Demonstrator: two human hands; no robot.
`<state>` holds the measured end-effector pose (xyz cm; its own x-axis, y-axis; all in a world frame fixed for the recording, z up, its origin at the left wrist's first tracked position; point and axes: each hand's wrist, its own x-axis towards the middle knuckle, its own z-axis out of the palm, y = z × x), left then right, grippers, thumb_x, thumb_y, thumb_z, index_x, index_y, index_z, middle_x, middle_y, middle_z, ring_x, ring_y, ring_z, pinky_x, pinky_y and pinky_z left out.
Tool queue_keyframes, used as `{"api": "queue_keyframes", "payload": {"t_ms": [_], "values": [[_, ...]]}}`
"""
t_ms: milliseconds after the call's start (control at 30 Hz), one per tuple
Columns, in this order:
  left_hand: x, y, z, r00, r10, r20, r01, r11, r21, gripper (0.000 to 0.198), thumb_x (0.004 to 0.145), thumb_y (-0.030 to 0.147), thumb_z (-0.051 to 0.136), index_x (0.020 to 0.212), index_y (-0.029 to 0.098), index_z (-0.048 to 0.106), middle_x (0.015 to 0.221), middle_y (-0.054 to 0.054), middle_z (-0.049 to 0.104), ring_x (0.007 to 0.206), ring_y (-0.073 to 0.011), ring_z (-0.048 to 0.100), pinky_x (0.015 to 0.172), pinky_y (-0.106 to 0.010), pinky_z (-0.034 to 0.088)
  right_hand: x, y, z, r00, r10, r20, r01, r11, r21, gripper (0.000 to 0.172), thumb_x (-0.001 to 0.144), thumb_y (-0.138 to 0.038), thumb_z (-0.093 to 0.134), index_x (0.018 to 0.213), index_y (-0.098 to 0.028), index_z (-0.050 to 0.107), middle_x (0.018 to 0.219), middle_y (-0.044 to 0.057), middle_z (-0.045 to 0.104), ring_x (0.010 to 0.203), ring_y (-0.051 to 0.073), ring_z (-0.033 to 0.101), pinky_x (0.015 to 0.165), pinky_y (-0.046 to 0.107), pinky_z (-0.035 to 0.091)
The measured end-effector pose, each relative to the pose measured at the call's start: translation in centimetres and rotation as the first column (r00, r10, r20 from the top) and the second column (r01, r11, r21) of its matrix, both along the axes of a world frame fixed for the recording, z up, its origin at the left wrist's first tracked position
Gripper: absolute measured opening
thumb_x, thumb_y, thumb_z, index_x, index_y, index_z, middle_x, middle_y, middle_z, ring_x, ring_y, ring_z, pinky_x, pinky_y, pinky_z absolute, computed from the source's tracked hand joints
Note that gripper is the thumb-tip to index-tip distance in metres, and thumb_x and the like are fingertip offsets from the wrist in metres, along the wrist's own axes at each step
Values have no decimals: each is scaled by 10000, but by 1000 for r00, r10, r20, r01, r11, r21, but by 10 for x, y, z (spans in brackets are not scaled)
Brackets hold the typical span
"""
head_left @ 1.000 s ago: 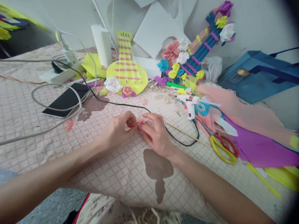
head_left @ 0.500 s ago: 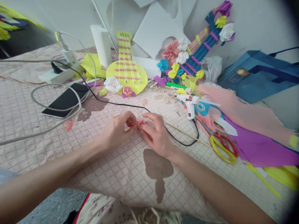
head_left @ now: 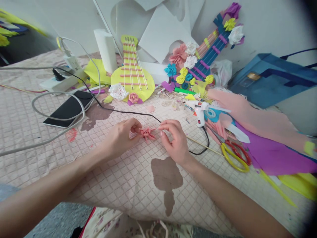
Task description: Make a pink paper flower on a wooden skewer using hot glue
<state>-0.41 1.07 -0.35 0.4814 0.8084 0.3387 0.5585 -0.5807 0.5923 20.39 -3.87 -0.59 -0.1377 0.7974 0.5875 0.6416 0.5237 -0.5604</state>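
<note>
Pale grey wall (head_left: 267, 26) at the back, plain, w/ table (head_left: 119, 185) set close to it. Tabletop's under a pale pink quilted cloth, diamond patt., w/ a couple of brown patches (head_left: 167, 175). Grey speckled floor (head_left: 59, 216) shows bottom L, below table edge. Dark area (head_left: 32, 46) top L, past table; light elsewhere soft & even.
</note>
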Motion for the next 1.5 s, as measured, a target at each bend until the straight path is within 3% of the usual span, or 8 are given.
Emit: {"api": "queue_keyframes", "payload": {"t_ms": [300,567,833,933,1033,1133,1333,1500], "values": [[-4,4,-2,998,-28,-53,24,997,-69,89,752,157,565,835,180,541,777,12,612,706,-118,581,660,-249,450,5,1,-8,984,27,179,-13,997,-81,180,798,-81,510,898,-224,554,960,59,537,972,211,489,857,391,451],[-3,7,-2,999,-48,-22,48,999,-16,112,747,107,509,823,185,536,767,15,611,708,-115,580,661,-240,452,1,2,-13,956,37,290,-10,996,-94,101,829,-118,512,830,-204,565,935,67,535,946,212,466,849,379,443],[5,-1,-2,1000,-15,13,11,969,245,81,831,219,559,796,184,495,795,-6,574,774,-152,539,713,-294,440,-2,0,-13,961,12,277,14,996,-92,99,812,-104,510,809,-190,560,934,71,544,946,209,461,853,371,437],[13,-12,-2,997,-7,-74,25,970,244,133,808,250,598,873,191,499,905,-35,571,875,-195,519,779,-345,436,-4,-2,-12,961,10,276,19,995,-103,95,797,-97,524,812,-185,557,937,73,543,949,209,462,852,369,436],[16,-17,-5,991,14,-134,18,972,234,170,791,174,578,940,188,496,974,-62,552,945,-224,491,817,-377,427,-5,-2,-11,964,2,265,24,995,-96,100,792,-98,531,802,-196,549,934,69,546,940,213,467,850,384,434],[15,-16,-6,989,41,-144,-6,971,237,232,748,71,532,943,189,490,976,-64,544,955,-231,478,826,-391,419,-5,-4,-11,965,1,262,26,995,-100,119,783,-89,530,792,-208,542,915,63,549,933,218,468,849,398,434],[11,-10,-4,989,60,-137,-27,972,233,233,738,49,499,926,187,497,976,-62,544,955,-231,473,835,-395,420,-4,-11,-8,963,32,266,-2,994,-114,135,796,-91,516,835,-215,554,922,58,555,939,216,482,843,392,443],[10,-6,-7,989,61,-132,-32,976,216,238,749,57,509,942,195,494,998,-52,549,981,-228,481,861,-398,411,23,-8,8,957,-55,283,70,997,-44,105,838,-134,477,873,-206,545,914,60,570,895,195,534,799,347,451]]}}
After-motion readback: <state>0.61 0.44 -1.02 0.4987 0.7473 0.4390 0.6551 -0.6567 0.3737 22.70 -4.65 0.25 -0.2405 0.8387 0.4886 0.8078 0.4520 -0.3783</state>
